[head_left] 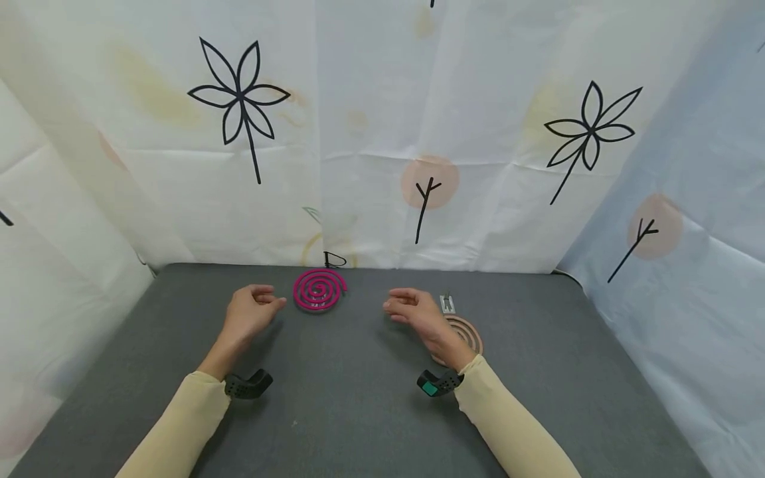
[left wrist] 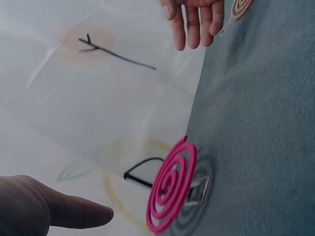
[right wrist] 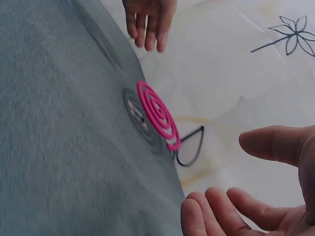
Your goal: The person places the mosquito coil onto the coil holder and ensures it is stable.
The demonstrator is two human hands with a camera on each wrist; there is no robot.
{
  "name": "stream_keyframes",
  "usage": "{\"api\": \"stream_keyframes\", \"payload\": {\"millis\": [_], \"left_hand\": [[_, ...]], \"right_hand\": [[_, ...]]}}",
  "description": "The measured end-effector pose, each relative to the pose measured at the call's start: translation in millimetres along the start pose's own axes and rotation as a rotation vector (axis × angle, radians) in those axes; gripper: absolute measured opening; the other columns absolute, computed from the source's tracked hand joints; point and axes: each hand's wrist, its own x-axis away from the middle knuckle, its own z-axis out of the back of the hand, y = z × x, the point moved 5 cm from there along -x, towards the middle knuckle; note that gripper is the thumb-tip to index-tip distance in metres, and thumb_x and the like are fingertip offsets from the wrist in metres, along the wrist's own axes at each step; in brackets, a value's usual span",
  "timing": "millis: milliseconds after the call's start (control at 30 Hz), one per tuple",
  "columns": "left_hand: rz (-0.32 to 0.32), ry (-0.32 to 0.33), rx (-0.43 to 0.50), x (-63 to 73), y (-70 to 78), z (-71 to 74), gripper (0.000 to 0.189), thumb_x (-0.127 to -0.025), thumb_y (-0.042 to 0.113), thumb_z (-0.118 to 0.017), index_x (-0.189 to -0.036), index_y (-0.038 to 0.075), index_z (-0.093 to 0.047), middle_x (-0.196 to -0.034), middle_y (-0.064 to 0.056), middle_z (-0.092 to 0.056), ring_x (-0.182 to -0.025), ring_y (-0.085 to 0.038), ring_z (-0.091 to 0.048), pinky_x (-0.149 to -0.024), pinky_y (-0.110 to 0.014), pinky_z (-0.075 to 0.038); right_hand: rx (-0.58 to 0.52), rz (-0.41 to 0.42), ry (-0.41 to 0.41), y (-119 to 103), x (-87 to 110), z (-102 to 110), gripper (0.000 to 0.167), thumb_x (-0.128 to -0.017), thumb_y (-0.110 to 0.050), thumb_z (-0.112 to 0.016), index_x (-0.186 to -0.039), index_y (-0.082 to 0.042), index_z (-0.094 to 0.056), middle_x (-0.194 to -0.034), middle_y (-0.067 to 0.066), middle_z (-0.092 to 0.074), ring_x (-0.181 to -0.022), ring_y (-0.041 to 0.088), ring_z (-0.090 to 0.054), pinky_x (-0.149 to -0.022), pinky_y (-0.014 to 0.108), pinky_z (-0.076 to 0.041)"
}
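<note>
Both hands, empty and loose-fingered, flank a raised pink coil (head_left: 319, 288): the left hand (head_left: 252, 311) just to its left, the right hand (head_left: 418, 312) farther off to its right, thumbs apart from the fingers. The pink coil sits on a small metal stand (left wrist: 198, 191) near the far edge of the gray table (head_left: 358, 411). To its right and nearer the person, a tan coil (head_left: 468, 332) shows partly hidden by the right wrist (whether they touch cannot be told), a metal piece (head_left: 447, 304) just beyond. Behind the pink coil hangs a printed white cloth (head_left: 370, 99). The perch looks narrow: a nudge from the left fingertips could tip the pink coil, a hard squeeze might snap it, and a lowered right wrist could crush the tan one.
</note>
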Motion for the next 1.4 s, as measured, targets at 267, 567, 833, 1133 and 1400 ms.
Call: {"api": "stream_keyframes", "payload": {"millis": [267,567,833,1133,1400], "left_hand": [[-0.122,-0.028,-0.01,15.8,25.0,-28.7,0.047,-0.098,0.017,-0.067,-0.136,-0.008,-0.055,-0.114,-0.021,-0.064,-0.107,-0.036,-0.064,-0.082,-0.045,-0.056],[-0.194,-0.114,0.007,27.0,44.9,-71.5,0.044,-0.094,0.015,-0.072,-0.131,-0.005,-0.059,-0.109,-0.014,-0.066,-0.1,-0.027,-0.065,-0.081,-0.043,-0.056],[-0.261,-0.217,0.022,32.7,54.0,-115.0,0.044,-0.09,0.014,-0.077,-0.128,-0.003,-0.062,-0.106,-0.011,-0.066,-0.096,-0.022,-0.065,-0.084,-0.043,-0.055],[-0.347,-0.335,-0.053,47.6,59.8,-161.2,0.05,-0.087,0.019,-0.081,-0.128,-0.003,-0.061,-0.107,-0.01,-0.064,-0.098,-0.022,-0.061,-0.085,-0.044,-0.053],[-0.428,-0.355,-0.128,52.2,70.6,-194.3,0.062,-0.082,0.025,-0.087,-0.131,-0.003,-0.06,-0.106,-0.008,-0.062,-0.098,-0.024,-0.058,-0.085,-0.043,-0.051]], "right_hand": [[0.08,0.01,0.048,0.9,20.9,40.2,0.05,-0.102,-0.01,-0.062,-0.145,0.008,-0.046,-0.133,0.025,-0.055,-0.125,0.041,-0.055,-0.107,0.052,-0.045],[0.135,0.05,0.134,3.0,43.5,85.1,0.049,-0.101,-0.01,-0.064,-0.141,0.011,-0.047,-0.125,0.023,-0.059,-0.111,0.029,-0.064,-0.099,0.05,-0.052],[0.184,0.009,0.212,12.5,58.5,113.5,0.053,-0.1,-0.012,-0.066,-0.143,0.01,-0.045,-0.133,0.029,-0.054,-0.102,0.007,-0.061,-0.095,0.036,-0.054],[0.368,-0.085,0.265,26.6,68.4,135.0,0.053,-0.099,-0.017,-0.068,-0.142,0.007,-0.049,-0.136,0.027,-0.055,-0.12,0.033,-0.057,-0.095,0.044,-0.05],[0.51,-0.082,0.256,33.9,74.1,143.9,0.053,-0.096,-0.018,-0.072,-0.139,0.008,-0.053,-0.132,0.028,-0.058,-0.118,0.04,-0.056,-0.092,0.05,-0.051]]}}
